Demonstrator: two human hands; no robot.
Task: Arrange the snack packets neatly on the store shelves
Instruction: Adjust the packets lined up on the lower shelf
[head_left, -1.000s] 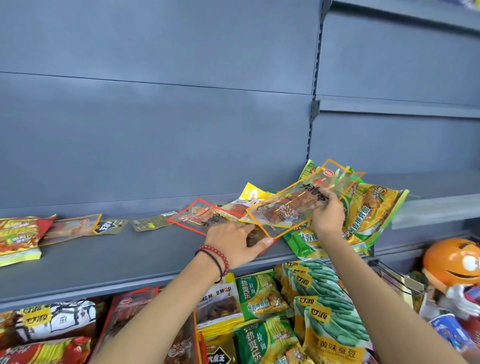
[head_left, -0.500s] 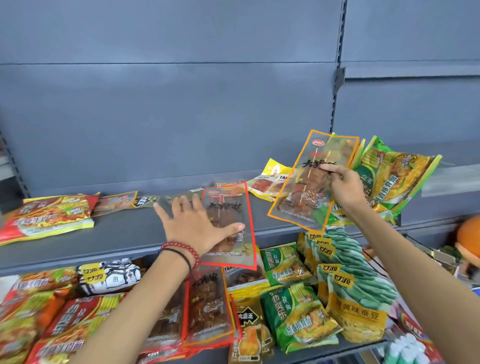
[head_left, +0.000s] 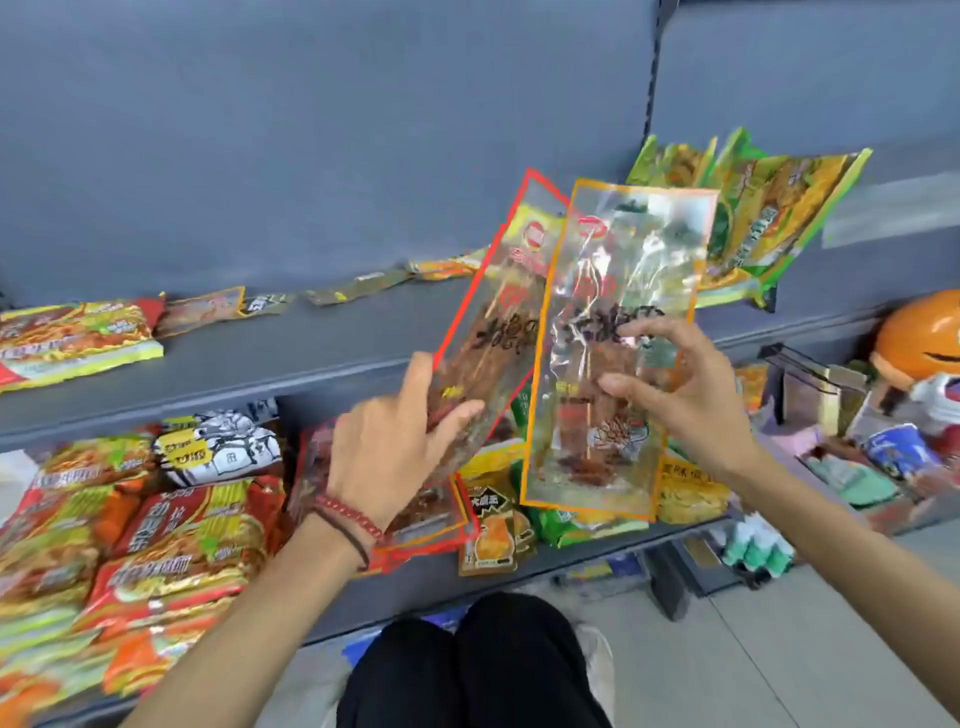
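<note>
The fingers (head_left: 418, 379) of the left hand (head_left: 387, 462) are closed on the lower end of a red-edged snack packet (head_left: 501, 332), which is pinched between thumb and fingers and held up tilted, its top leaning to the right. A red bead bracelet (head_left: 347, 517) is worn on that wrist. The orange-edged snack packet (head_left: 621, 291) is grasped at its middle by the right hand (head_left: 693, 402), thumb in front and fingertips curled over its clear face; it is held nearly upright. The two packets are held side by side in the air in front of the upper shelf (head_left: 311, 353), the orange-edged one overlapping the right edge of the red-edged one.

On the upper shelf a red and yellow packet (head_left: 78, 338) is laid at the left, several small flat packets (head_left: 358, 286) are strung along the back, and green and yellow packets (head_left: 769, 218) are stacked at the right. The lower shelf (head_left: 587, 553) is crowded with red noodle packets (head_left: 182, 535), a black and white packet (head_left: 218, 452) and green packets. An orange figure (head_left: 919, 338) is seen at the far right.
</note>
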